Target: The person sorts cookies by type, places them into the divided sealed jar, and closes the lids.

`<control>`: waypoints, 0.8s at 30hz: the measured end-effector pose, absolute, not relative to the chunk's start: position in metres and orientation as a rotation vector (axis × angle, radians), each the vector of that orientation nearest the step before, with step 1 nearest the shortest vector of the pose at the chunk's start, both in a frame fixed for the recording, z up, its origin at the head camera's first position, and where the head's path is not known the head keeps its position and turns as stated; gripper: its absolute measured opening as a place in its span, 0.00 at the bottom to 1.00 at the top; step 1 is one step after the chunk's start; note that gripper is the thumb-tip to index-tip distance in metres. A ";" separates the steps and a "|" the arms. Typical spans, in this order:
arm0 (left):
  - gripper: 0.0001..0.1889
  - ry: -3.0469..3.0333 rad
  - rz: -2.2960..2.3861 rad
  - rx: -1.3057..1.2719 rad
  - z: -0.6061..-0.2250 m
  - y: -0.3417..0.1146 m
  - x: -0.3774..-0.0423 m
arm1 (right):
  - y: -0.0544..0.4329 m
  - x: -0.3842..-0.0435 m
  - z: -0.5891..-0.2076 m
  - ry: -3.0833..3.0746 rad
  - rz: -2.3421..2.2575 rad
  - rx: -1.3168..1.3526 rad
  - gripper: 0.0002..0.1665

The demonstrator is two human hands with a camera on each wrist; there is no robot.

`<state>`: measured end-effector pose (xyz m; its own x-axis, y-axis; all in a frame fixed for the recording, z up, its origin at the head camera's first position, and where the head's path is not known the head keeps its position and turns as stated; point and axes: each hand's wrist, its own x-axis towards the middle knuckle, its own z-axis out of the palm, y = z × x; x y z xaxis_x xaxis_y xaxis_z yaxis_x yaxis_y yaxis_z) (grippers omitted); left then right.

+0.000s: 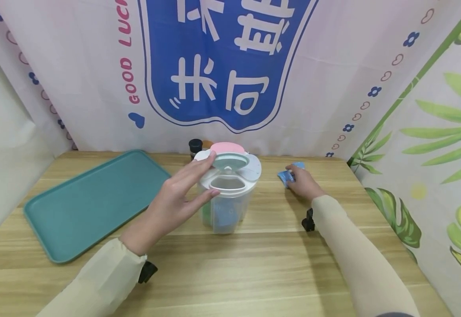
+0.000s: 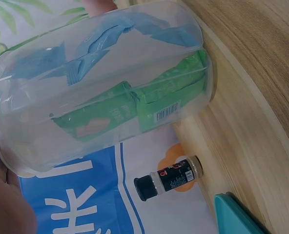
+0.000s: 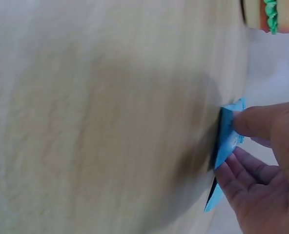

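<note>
A clear storage container (image 1: 232, 215) with a white lid stands mid-table. One grey-green flap (image 1: 234, 163) of that lid is raised above its opening; a pink flap (image 1: 227, 148) lies behind. My left hand (image 1: 169, 193) touches the lid, fingertips at the raised flap and thumb along the opening's front rim. Through the container's side, the left wrist view shows blue packets (image 2: 93, 44) and green packets (image 2: 169, 92) in separate compartments. Right of the container, my right hand (image 1: 303, 182) pinches a small blue packet (image 3: 227, 131) between thumb and fingers, low at the table. Another blue packet (image 1: 299, 165) lies beside it.
A teal tray (image 1: 96, 202) lies on the table's left side. Behind the container stands a black-capped seasoning bottle (image 2: 171, 179). A sandwich-shaped object (image 3: 276, 14) shows at the right wrist view's top corner. A printed cloth (image 1: 104, 110) hangs along the back edge.
</note>
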<state>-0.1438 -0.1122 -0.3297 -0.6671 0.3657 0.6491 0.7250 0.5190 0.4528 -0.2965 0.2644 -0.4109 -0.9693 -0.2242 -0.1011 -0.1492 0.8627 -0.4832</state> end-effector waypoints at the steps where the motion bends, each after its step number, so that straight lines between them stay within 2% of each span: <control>1: 0.43 -2.284 -1.001 -0.887 -0.330 -0.112 -0.144 | 0.265 -0.296 -0.410 2.867 -0.747 -0.285 0.35; 6: 0.43 -2.303 -0.996 -0.867 -0.329 -0.112 -0.143 | 0.267 -0.296 -0.406 2.844 -0.780 -0.283 0.39; 15: 0.43 -2.307 -1.011 -0.865 -0.330 -0.112 -0.143 | 0.275 -0.295 -0.406 2.843 -0.890 -0.203 0.23; 24: 0.43 -2.273 -1.027 -0.872 -0.331 -0.111 -0.143 | 0.283 -0.290 -0.409 2.842 -1.000 -0.177 0.23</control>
